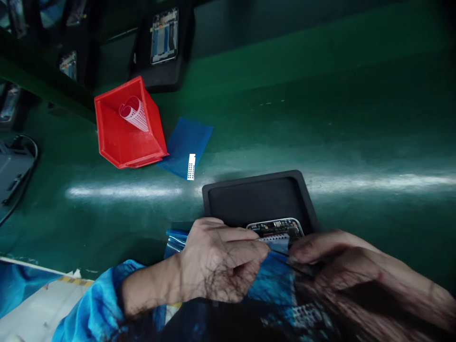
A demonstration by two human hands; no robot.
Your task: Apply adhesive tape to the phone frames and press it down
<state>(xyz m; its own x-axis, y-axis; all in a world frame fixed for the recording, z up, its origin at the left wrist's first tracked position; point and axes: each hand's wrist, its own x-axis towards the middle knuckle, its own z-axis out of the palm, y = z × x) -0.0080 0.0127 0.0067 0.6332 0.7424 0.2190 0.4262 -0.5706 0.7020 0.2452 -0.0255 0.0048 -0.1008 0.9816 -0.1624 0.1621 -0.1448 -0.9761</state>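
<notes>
At the counter's (320, 118) near edge, both hands pinch a thin blue film strip (281, 243), left hand (217, 261) and right hand (335, 259) close together, part-peeled over the opened phone (280, 228) in its black tray (256, 197).

Glossy red plastic bin (128, 130) (smooth), matt black tray (258, 197).

A red bin (123, 130) lies tipped on the green table (356, 142) with 1 curled white sheet (134, 112) inside. A blue mat (185, 145) sits beside it. Far back, maybe a phone (164, 35).
</notes>
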